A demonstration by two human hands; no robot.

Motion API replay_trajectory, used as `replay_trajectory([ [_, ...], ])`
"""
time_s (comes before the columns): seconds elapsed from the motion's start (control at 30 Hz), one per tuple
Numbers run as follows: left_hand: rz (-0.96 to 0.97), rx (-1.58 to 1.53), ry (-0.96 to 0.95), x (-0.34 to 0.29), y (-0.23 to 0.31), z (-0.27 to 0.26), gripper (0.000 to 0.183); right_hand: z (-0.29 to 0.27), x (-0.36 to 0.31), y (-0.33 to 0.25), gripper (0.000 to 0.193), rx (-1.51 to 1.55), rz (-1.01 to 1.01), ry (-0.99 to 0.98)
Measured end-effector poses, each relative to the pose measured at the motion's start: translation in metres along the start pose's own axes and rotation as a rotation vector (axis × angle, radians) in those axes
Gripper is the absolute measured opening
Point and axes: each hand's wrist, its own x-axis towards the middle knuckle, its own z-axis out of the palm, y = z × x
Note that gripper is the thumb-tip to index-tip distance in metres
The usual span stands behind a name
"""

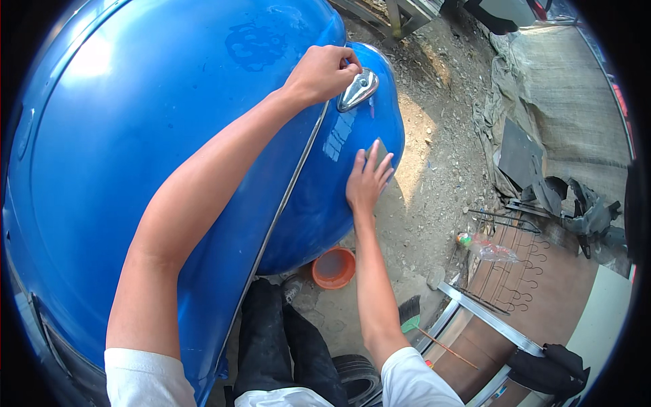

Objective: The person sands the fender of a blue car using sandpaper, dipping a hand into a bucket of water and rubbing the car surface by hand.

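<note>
The rounded blue car body (196,122) fills the left side, with a blue fender (305,217) bulging out beyond a dark seam. My left hand (325,73) is over the fender's upper part, beside a chrome teardrop-shaped light fitting (359,88). Its fingers are curled together; whatever they hold, if anything, is hidden. Lower on the fender, my right hand (368,178) presses a grey-brown piece of sandpaper (378,154) against the outer curve, fingers spread over it. Wet patches (256,44) shine on the blue paint.
An orange bucket (333,268) of cloudy water stands below the fender, near my feet. A tire (356,376) lies by my legs. To the right are a green-headed broom (411,322), a metal frame (488,317), wire hooks (522,271) and dark scrap parts (586,207).
</note>
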Motion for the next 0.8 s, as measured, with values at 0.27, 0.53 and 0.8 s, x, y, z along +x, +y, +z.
replay_trajectory([
  [0.27,-0.015,0.034,-0.012,-0.007,-0.017,-0.009,0.025,0.021,-0.125,0.037,0.059,-0.288,-0.305,-0.282],
  [0.53,0.015,0.05,0.027,-0.007,-0.026,-0.006,0.027,0.04,-0.13,-0.031,0.056,-0.188,-0.402,-0.148],
  [0.8,0.09,0.079,0.04,0.002,-0.014,0.002,0.027,0.02,-0.083,-0.016,0.054,0.02,-0.002,-0.001],
])
